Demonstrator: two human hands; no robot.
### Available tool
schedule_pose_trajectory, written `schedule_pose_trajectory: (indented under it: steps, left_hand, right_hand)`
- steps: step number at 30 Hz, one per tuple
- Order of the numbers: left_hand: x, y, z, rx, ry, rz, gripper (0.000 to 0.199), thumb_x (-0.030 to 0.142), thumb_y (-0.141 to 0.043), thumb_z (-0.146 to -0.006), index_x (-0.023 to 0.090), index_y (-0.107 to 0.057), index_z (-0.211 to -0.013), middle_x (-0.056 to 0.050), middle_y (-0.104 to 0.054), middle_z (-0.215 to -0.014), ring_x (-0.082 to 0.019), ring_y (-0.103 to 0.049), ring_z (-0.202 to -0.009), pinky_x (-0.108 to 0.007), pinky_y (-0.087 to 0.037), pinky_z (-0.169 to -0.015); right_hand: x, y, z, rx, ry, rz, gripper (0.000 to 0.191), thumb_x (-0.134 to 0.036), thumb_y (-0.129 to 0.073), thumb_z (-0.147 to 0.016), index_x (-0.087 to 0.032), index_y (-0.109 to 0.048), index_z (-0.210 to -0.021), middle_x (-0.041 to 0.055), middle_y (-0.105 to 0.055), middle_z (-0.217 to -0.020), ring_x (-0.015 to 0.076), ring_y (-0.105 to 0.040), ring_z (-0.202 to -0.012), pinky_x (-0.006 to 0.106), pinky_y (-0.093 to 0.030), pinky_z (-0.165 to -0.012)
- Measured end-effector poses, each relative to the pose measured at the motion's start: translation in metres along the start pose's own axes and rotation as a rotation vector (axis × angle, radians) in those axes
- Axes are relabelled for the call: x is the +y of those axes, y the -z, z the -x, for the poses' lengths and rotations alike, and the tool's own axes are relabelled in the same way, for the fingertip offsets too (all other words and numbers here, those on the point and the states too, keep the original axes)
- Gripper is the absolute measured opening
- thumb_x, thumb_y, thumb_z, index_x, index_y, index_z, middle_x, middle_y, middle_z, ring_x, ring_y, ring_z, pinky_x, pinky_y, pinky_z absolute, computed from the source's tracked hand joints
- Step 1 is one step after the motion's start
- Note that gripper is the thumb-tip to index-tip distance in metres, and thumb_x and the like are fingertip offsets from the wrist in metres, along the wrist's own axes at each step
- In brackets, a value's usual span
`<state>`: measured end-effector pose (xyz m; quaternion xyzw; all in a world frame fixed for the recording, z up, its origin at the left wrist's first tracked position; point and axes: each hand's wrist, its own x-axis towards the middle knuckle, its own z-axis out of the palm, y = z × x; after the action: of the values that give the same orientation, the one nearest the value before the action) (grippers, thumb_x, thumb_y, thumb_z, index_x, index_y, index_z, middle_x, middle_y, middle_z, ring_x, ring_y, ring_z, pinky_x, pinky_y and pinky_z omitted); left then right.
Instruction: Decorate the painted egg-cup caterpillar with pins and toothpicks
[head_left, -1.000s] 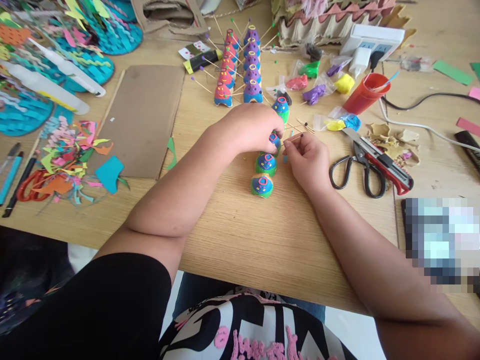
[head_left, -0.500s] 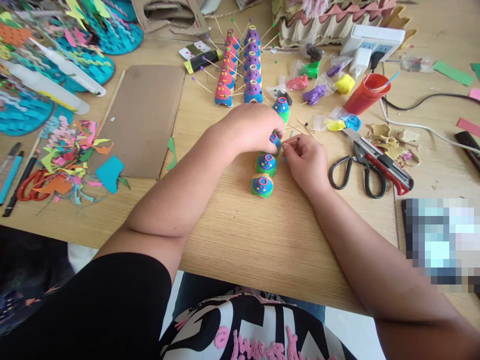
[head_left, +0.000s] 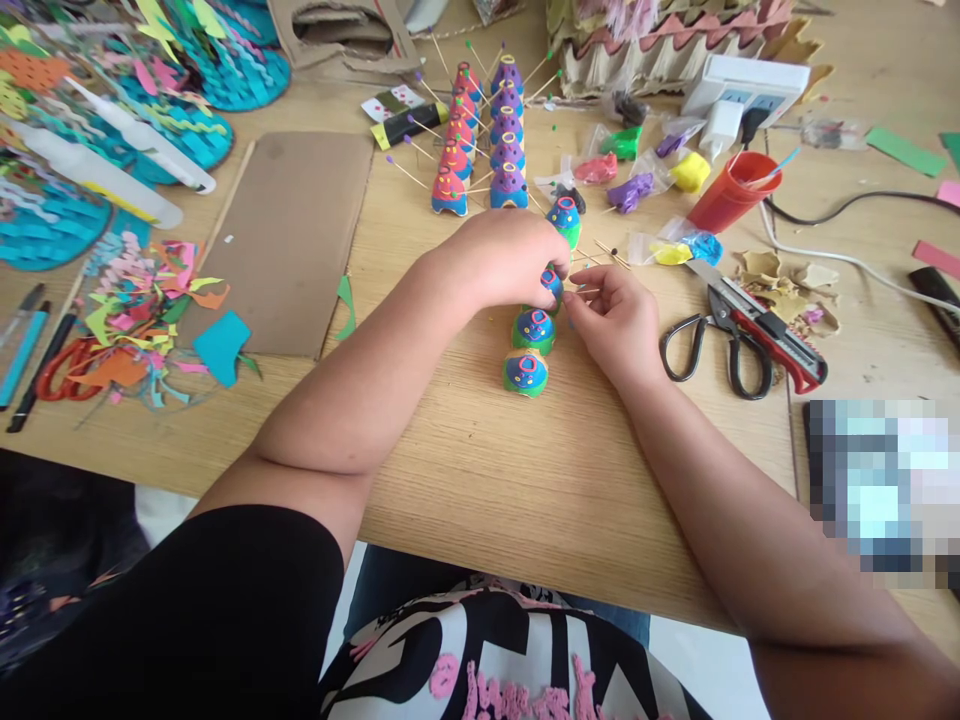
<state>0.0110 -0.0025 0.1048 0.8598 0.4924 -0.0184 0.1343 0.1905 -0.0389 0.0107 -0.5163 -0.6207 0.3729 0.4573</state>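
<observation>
Blue-green egg-cup row: on the worktop, long axis running away from me, far end rightward, near faces towards me.
My left hand: palm down, pinching the third-nearest cup.
My right hand: pinching a toothpick.
Toothpick: near level, crosswise.

Right hand: fingers stretched further toward the left hand than a second ago. Thin stick in its pinch sits slightly lower and nearer level; its dark tip, visible in both earlier frames, can't be made out now. Whole view shifted slightly.
</observation>
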Motion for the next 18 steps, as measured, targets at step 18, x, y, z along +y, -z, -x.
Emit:
schedule_pose_trajectory:
  steps: [18]
  left_hand:
    - [-0.005, 0.002, -0.002, 0.102, -0.090, 0.035, 0.023, 0.038, -0.074, -0.084, 0.036, -0.080, -0.106, 0.002, -0.076, -0.092, -0.019, -0.056, -0.077, -0.035, -0.039, -0.072]
  right_hand:
    - [0.010, 0.002, -0.003, -0.034, 0.057, -0.109, 0.021, -0.016, -0.071, -0.080, -0.026, -0.057, -0.092, -0.0048, -0.055, -0.069, 0.0124, -0.051, -0.062, 0.029, -0.041, -0.056]
